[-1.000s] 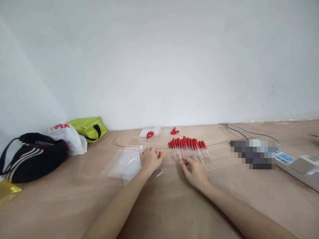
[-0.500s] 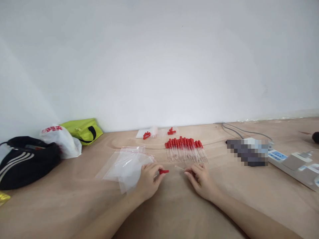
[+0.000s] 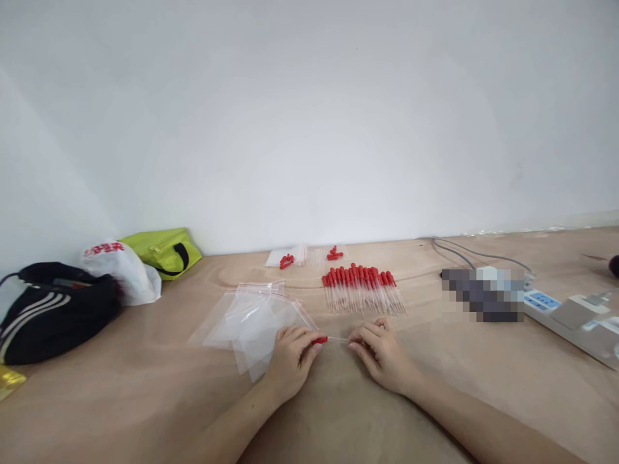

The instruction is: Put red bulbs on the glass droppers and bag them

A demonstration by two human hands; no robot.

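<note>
Between thumb and fingers, my left hand [image 3: 293, 361] pinches a small red rubber bulb [image 3: 320, 339]. A thin clear tube [image 3: 338, 339] runs from the bulb's right end to my right hand [image 3: 382, 354], whose closed fingertips hold it. The tube's tip meets the bulb; how far in it sits is too small to tell. Behind my hands lies a row of red-topped clear droppers [image 3: 362, 287]. Clear zip bags [image 3: 256, 322] overlap beside my left hand. Loose red bulbs [image 3: 287, 261] rest on small bags near the wall, with more red bulbs [image 3: 334, 253] to their right.
On the left of the brown table [image 3: 159, 399] are a black bag [image 3: 58, 316], a white plastic bag [image 3: 120, 274] and a lime-green pouch [image 3: 167, 254]. A power strip [image 3: 575, 328], grey cables [image 3: 483, 248] and a blurred-out dark object [image 3: 483, 296] lie on the right.
My right hand has moved left, bringing the tube up to the red bulb in my left hand. The gap between bulb and tube has closed.
</note>
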